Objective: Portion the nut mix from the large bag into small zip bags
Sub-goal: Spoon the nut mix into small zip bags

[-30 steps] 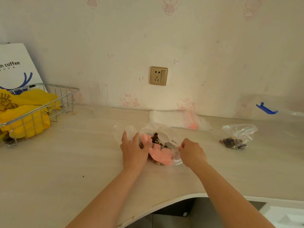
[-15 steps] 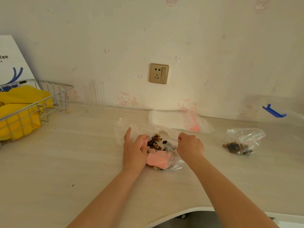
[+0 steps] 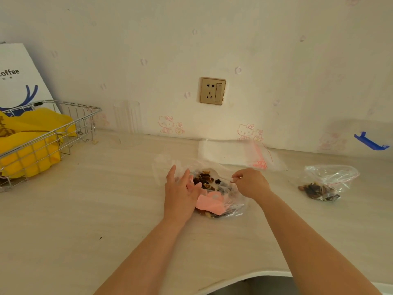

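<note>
Lifted since before, right hand (image 3: 251, 184) pinches large bag (image 3: 221, 201) film; left hand (image 3: 180, 192), fingers straight, half hides it.

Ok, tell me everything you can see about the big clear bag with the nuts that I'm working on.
The large bag is clear, crinkled thin plastic with a pink label patch low on its front. It lies on the pale counter, mouth spread open toward the wall, showing the dark brown and tan nut mix inside; a few pieces show under the label near its bottom edge. The left hand rests on its left side with straight fingers. The right hand pinches the film at the right rim.
</note>
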